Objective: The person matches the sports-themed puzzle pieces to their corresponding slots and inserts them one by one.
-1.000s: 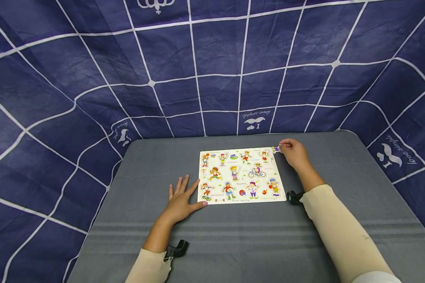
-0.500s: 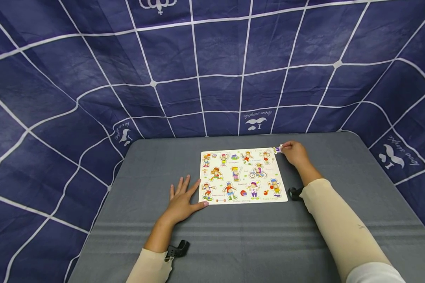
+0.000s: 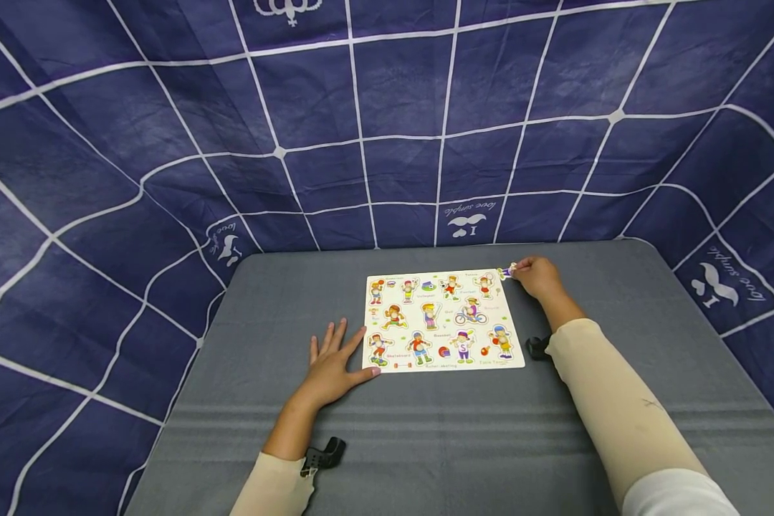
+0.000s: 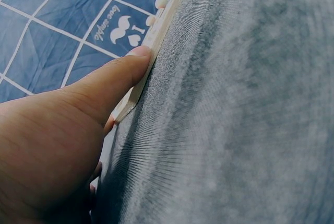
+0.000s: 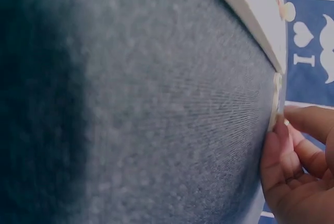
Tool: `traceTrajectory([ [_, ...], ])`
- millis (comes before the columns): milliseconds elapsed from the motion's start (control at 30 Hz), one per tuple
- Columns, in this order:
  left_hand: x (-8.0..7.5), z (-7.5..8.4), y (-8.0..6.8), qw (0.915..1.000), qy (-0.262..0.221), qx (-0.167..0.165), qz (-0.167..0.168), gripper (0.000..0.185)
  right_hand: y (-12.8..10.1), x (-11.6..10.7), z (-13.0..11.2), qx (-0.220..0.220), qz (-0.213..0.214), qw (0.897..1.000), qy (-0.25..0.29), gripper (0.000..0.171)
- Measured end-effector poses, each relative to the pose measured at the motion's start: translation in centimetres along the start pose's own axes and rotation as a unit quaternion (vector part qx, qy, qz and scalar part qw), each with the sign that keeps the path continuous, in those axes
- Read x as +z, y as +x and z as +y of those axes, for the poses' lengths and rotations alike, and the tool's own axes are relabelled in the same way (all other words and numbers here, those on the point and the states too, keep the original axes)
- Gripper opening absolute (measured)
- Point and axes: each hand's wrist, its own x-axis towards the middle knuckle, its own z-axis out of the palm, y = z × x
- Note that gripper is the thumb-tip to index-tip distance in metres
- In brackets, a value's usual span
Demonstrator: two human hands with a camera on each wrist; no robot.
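Note:
A white wooden knob puzzle board [image 3: 396, 344] lies flat on the grey cloth, filled with figures of children playing sports. My left hand [image 3: 328, 373] is spread at its left side, the thumb tip resting on the near left corner. In the left wrist view the thumb [image 4: 120, 75] presses on the board's edge, with round knobs [image 4: 160, 2] standing up beyond. At the far right corner, my right hand [image 3: 537, 278] pinches a small flat puzzle piece [image 3: 505, 273] with a purple figure. The right wrist view shows this piece [image 5: 275, 98] beside the board's corner, partly hidden by fingertips.
Grey cloth [image 3: 426, 444] covers the table all around the board. A dark blue curtain with white grid lines [image 3: 400, 172] hangs behind and along both sides. Black wrist cameras [image 3: 325, 455] sit on both wrists, near the cream sleeves.
The right hand has shifted very slightly down and right at the board's far corner, still pinching the piece. The left hand and board look nearly unmoved; the whole view has drifted a little.

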Motion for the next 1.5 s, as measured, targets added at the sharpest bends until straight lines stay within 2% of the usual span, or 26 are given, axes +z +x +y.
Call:
traceTrajectory([
  [367, 0.0, 0.0, 0.0, 0.9999, -0.004, -0.005, -0.011, 0.095, 0.4, -0.1, 0.1, 0.015, 0.019, 1.000, 0.006, 0.023],
  [633, 0.1, 0.1, 0.0, 1.0000, -0.005, -0.004, -0.005, 0.095, 0.5, 0.4, 0.8, 0.036, 0.039, 0.998, 0.036, 0.023],
  [833, 0.1, 0.1, 0.0, 0.9999, -0.006, -0.004, -0.008, 0.095, 0.2, 0.3, 1.0, 0.029, 0.052, 0.997, 0.057, 0.024],
  [1133, 0.1, -0.1, -0.1, 0.9999, -0.009, -0.005, -0.005, 0.095, 0.1, -0.2, 0.9, 0.050, 0.042, 0.982, 0.178, 0.028],
  [1500, 0.0, 0.1, -0.1, 0.9999, -0.009, -0.005, -0.006, 0.095, -1.2, -0.7, 0.7, 0.015, 0.070, 0.979, 0.193, 0.027],
])
